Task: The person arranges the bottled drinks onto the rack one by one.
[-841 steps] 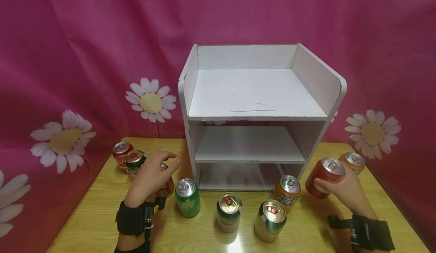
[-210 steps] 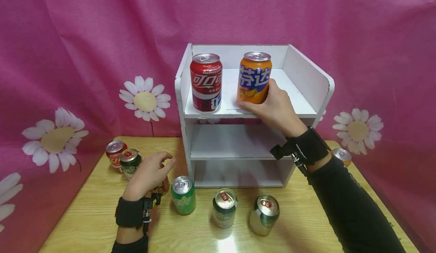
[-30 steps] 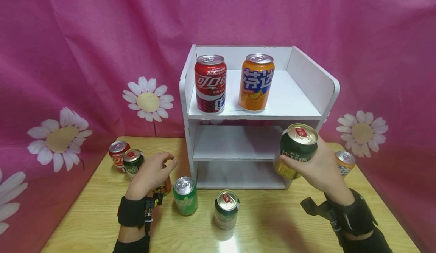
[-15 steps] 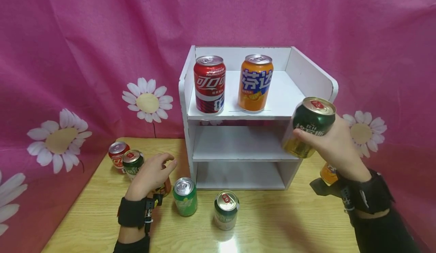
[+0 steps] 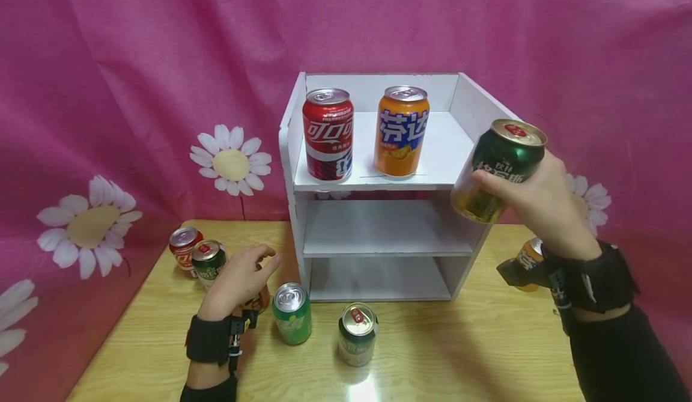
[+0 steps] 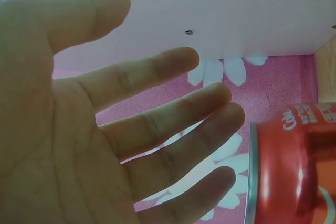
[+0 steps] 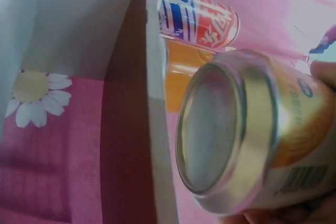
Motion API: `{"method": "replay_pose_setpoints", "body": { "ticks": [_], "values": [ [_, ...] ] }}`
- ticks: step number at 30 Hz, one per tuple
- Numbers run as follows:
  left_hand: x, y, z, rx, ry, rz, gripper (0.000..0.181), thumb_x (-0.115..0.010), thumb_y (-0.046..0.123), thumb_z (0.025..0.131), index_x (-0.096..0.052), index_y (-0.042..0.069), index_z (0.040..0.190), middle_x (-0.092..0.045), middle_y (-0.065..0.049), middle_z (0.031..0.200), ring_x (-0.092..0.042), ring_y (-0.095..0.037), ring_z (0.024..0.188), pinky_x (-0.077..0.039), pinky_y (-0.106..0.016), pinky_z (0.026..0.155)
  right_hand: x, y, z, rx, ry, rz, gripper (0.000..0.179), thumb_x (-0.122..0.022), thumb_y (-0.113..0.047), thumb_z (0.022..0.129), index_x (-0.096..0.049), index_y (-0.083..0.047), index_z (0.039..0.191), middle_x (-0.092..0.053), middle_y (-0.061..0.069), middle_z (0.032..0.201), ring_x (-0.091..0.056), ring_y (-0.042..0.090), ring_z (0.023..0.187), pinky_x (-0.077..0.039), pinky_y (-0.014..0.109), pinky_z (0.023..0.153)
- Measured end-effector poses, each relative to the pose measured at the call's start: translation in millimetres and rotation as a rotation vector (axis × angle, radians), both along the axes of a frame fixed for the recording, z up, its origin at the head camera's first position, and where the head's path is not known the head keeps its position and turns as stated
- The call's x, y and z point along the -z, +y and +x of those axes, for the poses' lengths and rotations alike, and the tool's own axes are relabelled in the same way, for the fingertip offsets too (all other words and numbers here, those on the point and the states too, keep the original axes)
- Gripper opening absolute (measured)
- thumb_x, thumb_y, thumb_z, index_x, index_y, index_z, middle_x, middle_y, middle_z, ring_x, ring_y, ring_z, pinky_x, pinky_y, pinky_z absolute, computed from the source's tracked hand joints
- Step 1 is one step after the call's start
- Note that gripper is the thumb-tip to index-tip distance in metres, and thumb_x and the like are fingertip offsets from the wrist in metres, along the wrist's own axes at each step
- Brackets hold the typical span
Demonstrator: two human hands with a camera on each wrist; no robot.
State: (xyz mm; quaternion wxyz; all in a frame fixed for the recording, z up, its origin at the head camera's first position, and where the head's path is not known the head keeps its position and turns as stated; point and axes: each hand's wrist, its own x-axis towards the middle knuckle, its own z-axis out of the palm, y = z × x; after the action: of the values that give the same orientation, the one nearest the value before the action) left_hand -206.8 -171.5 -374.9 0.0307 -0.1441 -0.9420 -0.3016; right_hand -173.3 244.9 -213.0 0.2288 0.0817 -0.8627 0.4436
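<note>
Can (image 5: pixel 505 164) of green and gold, tilted, grasped by right hand (image 5: pixel 548 201), raised near right side of white shelf (image 5: pixel 449 143), red can (image 5: pixel 328 137) and orange can (image 5: pixel 401 134) upright on top, left hand (image 5: pixel 238 279) relaxed, fingers apart, near light-green can (image 5: pixel 293 321).

We read 可口 in white on the red can (image 5: pixel 328 140) (a third character slips round its curve), and 芬达 on the orange can (image 5: pixel 402 131). On the green can (image 5: pixel 505 160) we make out 格瓦斯, partly covered; from the right wrist we see its barcode (image 7: pixel 304 179), digits too blurred to read.
</note>
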Motion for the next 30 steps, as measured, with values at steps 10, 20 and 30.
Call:
{"method": "replay_pose_setpoints", "body": {
  "ticks": [10,20,30],
  "values": [
    [-2.2,-0.5,1.0,0.006,-0.025,0.017,0.036,-0.054,0.033,0.096,-0.062,0.006,0.118,-0.061,-0.013,0.113,-0.057,-0.025,0.092,-0.049,-0.044,0.078,-19.0,-13.0,-9.0,0.081,0.046,-0.054,0.056,-0.078,-0.032,0.078,-0.054,-0.012,0.125,-0.060,0.005,0.107,-0.055,0.014,0.093,-0.045,0.019,0.076],
    [1.3,-0.8,1.2,0.017,-0.006,0.020,0.035,-0.054,0.032,0.096,-0.063,0.005,0.117,-0.061,-0.014,0.114,-0.057,-0.028,0.095,-0.049,-0.045,0.079,-15.0,-24.9,-26.0,0.230,0.077,0.086,0.076,-0.080,-0.051,0.069,-0.053,-0.010,0.127,-0.064,0.011,0.111,-0.059,0.018,0.096,-0.048,0.035,0.083],
    [4.1,-2.0,-1.2,0.013,-0.007,0.015,0.036,-0.054,0.034,0.096,-0.063,0.006,0.117,-0.061,-0.013,0.114,-0.057,-0.027,0.094,-0.049,-0.044,0.078,-17.0,-32.7,-37.6,0.295,0.032,0.105,0.086,-0.070,-0.064,0.070,-0.051,-0.003,0.127,-0.063,0.016,0.111,-0.057,0.027,0.099,-0.048,0.043,0.082]
  ]
}}
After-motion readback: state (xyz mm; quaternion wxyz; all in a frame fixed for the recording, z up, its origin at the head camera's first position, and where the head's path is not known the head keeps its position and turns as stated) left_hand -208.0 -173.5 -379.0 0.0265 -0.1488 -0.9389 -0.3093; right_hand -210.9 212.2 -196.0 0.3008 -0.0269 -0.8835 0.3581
